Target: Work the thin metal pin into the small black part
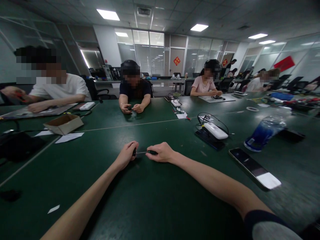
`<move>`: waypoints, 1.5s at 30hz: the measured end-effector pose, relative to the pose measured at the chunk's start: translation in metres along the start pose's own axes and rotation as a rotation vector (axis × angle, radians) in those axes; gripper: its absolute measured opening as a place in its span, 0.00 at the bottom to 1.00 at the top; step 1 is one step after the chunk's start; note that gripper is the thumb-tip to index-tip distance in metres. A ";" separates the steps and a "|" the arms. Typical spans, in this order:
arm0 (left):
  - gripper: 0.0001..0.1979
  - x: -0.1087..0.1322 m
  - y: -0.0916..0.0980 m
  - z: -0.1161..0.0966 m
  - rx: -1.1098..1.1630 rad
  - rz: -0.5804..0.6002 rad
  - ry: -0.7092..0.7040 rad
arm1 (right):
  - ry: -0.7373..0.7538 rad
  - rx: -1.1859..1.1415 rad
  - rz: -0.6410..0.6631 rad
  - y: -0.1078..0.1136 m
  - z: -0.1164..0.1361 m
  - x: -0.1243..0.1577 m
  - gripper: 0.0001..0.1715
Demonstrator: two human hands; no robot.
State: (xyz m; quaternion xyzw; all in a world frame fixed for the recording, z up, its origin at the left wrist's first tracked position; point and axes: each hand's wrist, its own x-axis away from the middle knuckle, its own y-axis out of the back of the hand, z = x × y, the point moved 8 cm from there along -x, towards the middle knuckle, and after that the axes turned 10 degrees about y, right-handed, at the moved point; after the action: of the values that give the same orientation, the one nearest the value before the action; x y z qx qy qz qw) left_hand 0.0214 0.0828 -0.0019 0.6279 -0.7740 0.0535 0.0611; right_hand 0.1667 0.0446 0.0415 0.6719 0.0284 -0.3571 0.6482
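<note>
Just above the green table top (140, 196), my right hand (163, 151) is closed round a small screwdriver (152, 152) with a dark green handle. Its thin metal shaft points left toward my left hand (126, 156). The fingers of that hand are wrapped round a small black part (134, 152), mostly covered by them. The shaft's tip meets the black part or my left fingers; which of them it touches I cannot tell.
To the right lie a phone (255, 168), a tilted blue bottle (262, 133) and a white device (215, 130) with a looped cable. An open cardboard box (63, 125) and paper (69, 137) are at the left. Several people sit around the table, one person (135, 88) opposite me.
</note>
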 end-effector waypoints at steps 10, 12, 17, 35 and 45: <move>0.15 -0.002 0.001 0.003 0.002 0.005 -0.003 | -0.016 0.035 -0.011 -0.001 -0.003 0.002 0.19; 0.14 -0.002 0.002 0.003 0.003 0.007 -0.011 | -0.021 0.043 -0.014 -0.001 -0.004 0.002 0.20; 0.15 0.000 0.001 -0.001 0.009 0.010 -0.016 | 0.018 0.016 -0.023 0.000 0.001 -0.001 0.19; 0.16 0.006 0.004 -0.010 -0.059 -0.012 -0.087 | 0.017 -0.008 -0.039 0.002 0.005 -0.005 0.17; 0.21 0.004 0.006 -0.007 -0.086 -0.050 -0.073 | 0.006 0.040 -0.031 0.002 0.004 -0.005 0.17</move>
State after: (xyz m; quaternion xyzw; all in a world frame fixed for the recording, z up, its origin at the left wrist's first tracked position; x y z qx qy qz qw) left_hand 0.0146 0.0812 0.0053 0.6454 -0.7614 -0.0041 0.0610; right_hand 0.1621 0.0425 0.0459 0.6852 0.0338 -0.3657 0.6290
